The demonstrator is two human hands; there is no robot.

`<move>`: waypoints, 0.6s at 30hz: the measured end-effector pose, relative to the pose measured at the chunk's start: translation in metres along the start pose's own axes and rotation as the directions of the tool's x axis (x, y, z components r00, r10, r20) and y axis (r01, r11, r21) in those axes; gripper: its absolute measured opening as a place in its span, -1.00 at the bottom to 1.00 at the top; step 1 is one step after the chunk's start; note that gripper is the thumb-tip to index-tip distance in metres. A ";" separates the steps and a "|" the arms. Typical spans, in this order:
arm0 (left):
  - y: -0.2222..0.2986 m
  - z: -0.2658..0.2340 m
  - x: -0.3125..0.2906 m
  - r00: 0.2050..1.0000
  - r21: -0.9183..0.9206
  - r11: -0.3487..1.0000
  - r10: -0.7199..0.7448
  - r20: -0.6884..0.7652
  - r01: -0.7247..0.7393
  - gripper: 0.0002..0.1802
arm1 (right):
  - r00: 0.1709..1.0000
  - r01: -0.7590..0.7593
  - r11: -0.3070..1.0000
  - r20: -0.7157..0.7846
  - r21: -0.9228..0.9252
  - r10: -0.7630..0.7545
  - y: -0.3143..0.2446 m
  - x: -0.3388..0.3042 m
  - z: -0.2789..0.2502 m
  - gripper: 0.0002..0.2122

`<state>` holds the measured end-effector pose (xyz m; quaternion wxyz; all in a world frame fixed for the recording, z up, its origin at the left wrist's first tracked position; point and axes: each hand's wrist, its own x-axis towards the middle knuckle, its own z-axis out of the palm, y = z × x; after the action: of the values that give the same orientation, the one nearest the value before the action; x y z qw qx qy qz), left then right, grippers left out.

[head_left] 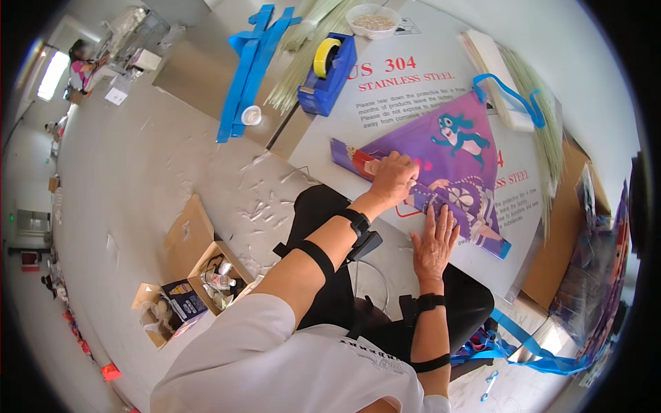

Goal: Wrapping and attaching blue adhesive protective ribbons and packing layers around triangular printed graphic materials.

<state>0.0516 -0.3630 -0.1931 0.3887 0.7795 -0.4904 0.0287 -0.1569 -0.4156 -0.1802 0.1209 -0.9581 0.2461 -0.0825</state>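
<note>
One grey table (434,48) stretches before us, the purple sheet (441,162) on it. Farther left sits a blue dispenser (319,100). Our right hand (435,242) lies flat, fingers straight, on the sheet's near edge; our left hand (395,179) clenches there, whether pinching it we cannot tell.

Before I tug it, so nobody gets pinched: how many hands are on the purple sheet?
2 on the purple sheet: left hand curled at its folded edge, right hand farther right, fingers extended. None look hidden.

Workshop: tape dispenser (330,84), littered floor (144,186)
</note>
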 end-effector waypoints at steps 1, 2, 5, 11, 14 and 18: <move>-0.005 -0.002 0.000 0.999 -0.002 1.000 0.019 0.035 -0.019 -0.75 | 0.999 -0.037 0.999 -0.013 -0.011 0.037 -0.007 0.002 0.002 -0.28; -0.004 -0.006 0.005 0.998 -0.074 0.996 0.052 0.032 -0.050 -0.78 | 0.996 -0.090 0.996 -0.024 -0.029 0.089 -0.007 0.002 0.003 -0.29; -0.007 -0.059 0.036 0.954 -0.101 0.986 0.097 -0.284 -0.130 -0.81 | 0.996 -0.091 0.994 0.004 -0.055 0.091 -0.002 0.000 -0.003 -0.30; -0.149 -0.165 0.071 0.624 0.104 0.874 -0.252 -0.740 0.475 -0.88 | 0.997 -0.083 0.995 -0.001 -0.060 0.083 -0.010 0.003 -0.002 -0.32; -0.174 -0.183 0.069 0.622 -0.232 0.725 -0.680 -0.387 0.648 -0.89 | 0.996 -0.086 0.994 -0.003 -0.068 0.086 -0.012 0.005 -0.001 -0.32; -0.154 -0.192 0.084 0.545 -0.541 0.497 -0.834 -0.084 0.678 -0.85 | 0.995 -0.097 0.993 0.004 -0.069 0.098 -0.009 0.002 -0.005 -0.32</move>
<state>0.2809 -0.2703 -0.1132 0.6049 0.7858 -0.0090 -0.1287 -0.1525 -0.4097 -0.1729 0.0929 -0.9489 0.2948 -0.0643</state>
